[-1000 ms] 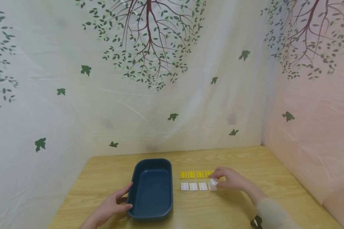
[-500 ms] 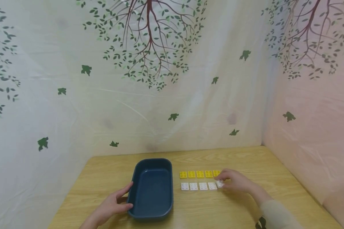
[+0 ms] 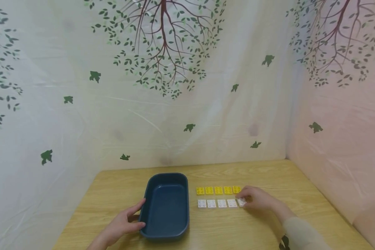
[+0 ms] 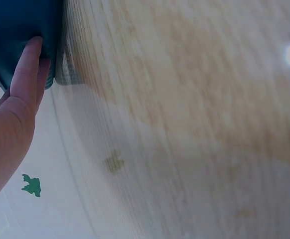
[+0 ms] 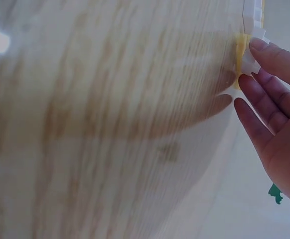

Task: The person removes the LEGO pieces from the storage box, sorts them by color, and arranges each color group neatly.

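Note:
In the head view, my left hand (image 3: 125,220) rests against the left side of a dark blue rectangular bin (image 3: 186,205). The left wrist view shows its extended fingers lying along the bin's wall (image 4: 8,30). On the right, my right hand (image 3: 257,198) pinches a white toy building brick (image 3: 241,202) at the right end of a row of white bricks (image 3: 222,203). Thumb and fingers hold that brick (image 5: 254,52) by its sides in the right wrist view. Just behind runs a parallel row of yellow bricks (image 3: 218,190), its right end next to my fingers.
All of this stands on a wood-grain table (image 3: 268,173). Behind it and at both sides hang pale curtains (image 3: 143,121) printed with trees and green leaf shapes. Both brick rows lie to the right of the bin.
My right hand has moved slightly right and set the white brick down at the end of the white row, uncovering the last yellow brick. My left hand and the bin stay put.

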Tool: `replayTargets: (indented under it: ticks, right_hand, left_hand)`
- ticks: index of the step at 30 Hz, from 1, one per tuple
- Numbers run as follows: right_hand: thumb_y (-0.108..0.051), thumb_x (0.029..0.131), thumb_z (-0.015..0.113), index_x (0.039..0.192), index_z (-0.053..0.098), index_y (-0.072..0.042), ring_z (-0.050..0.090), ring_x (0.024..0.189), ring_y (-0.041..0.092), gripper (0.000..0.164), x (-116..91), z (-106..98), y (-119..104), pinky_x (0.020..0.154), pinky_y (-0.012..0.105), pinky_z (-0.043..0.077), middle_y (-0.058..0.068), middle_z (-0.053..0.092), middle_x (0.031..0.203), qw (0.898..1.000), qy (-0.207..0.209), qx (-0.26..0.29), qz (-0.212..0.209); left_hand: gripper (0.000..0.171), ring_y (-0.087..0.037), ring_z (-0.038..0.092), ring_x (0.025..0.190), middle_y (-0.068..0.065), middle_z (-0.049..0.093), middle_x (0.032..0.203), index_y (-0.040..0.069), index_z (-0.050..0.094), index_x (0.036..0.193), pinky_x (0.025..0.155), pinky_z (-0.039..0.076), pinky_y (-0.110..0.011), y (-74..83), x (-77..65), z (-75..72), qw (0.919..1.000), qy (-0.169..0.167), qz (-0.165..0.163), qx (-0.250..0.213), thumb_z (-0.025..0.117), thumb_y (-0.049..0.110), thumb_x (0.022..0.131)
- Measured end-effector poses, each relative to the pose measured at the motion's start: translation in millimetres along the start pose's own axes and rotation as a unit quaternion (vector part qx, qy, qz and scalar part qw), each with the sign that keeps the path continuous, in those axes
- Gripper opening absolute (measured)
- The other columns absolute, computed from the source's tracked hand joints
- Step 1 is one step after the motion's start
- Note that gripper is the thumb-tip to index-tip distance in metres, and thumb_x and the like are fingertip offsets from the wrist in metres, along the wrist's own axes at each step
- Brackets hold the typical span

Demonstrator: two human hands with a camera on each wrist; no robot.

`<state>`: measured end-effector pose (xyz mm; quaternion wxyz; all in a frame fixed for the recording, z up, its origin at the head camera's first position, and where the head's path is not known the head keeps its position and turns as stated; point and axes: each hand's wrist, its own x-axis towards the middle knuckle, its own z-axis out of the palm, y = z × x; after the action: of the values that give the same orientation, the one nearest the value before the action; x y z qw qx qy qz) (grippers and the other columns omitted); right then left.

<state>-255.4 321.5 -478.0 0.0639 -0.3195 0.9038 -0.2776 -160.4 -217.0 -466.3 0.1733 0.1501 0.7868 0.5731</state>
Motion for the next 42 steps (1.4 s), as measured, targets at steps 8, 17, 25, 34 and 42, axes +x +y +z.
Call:
replayTargets:
  ticks: [8,17,25,34,42]
  right_hand:
    - [-0.015,0.081,0.080,0.112,0.074,-0.016,0.055,0.089,0.009,0.032,1.3,2.2,1.7,0.081,0.033,0.050,-0.010,0.061,0.100,1.000,0.005,0.000,0.007]
    - [-0.014,0.081,0.080,0.112,0.074,-0.015,0.055,0.088,0.009,0.031,1.5,2.5,-0.7,0.080,0.034,0.049,-0.009,0.062,0.101,1.000,0.002,0.007,0.014]
    - [-0.016,0.081,0.081,0.111,0.074,-0.017,0.055,0.088,0.008,0.031,2.2,4.3,3.1,0.080,0.033,0.049,-0.010,0.062,0.101,1.000,0.001,-0.004,0.007]
    - [-0.016,0.081,0.081,0.111,0.074,-0.015,0.054,0.088,0.007,0.031,2.5,6.0,2.1,0.082,0.035,0.050,-0.009,0.062,0.101,1.000,0.003,-0.018,0.000]
    - [-0.017,0.081,0.080,0.112,0.074,-0.014,0.054,0.089,0.008,0.032,2.9,6.6,0.4,0.083,0.037,0.049,-0.007,0.062,0.102,0.999,0.011,-0.031,-0.003]
  left_hand:
    - [0.079,-0.050,0.046,0.128,-0.032,0.016,0.157,0.004,0.019,0.157,0.096,0.051,-0.042,1.4,-1.0,0.1,0.9999,0.000,-0.007,0.009,0.067,0.018,0.095]
    - [0.079,-0.050,0.043,0.130,-0.031,0.013,0.158,0.005,0.018,0.158,0.095,0.051,-0.035,0.1,-1.6,-0.9,0.9999,-0.009,-0.001,-0.014,0.066,0.015,0.096]
    - [0.079,-0.050,0.043,0.131,-0.031,0.013,0.158,0.005,0.018,0.158,0.094,0.052,-0.031,1.4,-2.4,0.0,1.0000,-0.004,-0.001,-0.007,0.066,0.015,0.096]
    - [0.077,-0.050,0.045,0.129,-0.031,0.013,0.158,0.005,0.018,0.157,0.095,0.052,-0.034,2.8,-2.8,0.0,1.0000,-0.002,0.003,-0.001,0.065,0.016,0.097]
    - [0.076,-0.048,0.045,0.130,-0.029,0.015,0.159,0.007,0.020,0.158,0.094,0.051,-0.030,-0.2,-3.7,1.2,0.9999,0.010,-0.003,0.006,0.064,0.017,0.097]
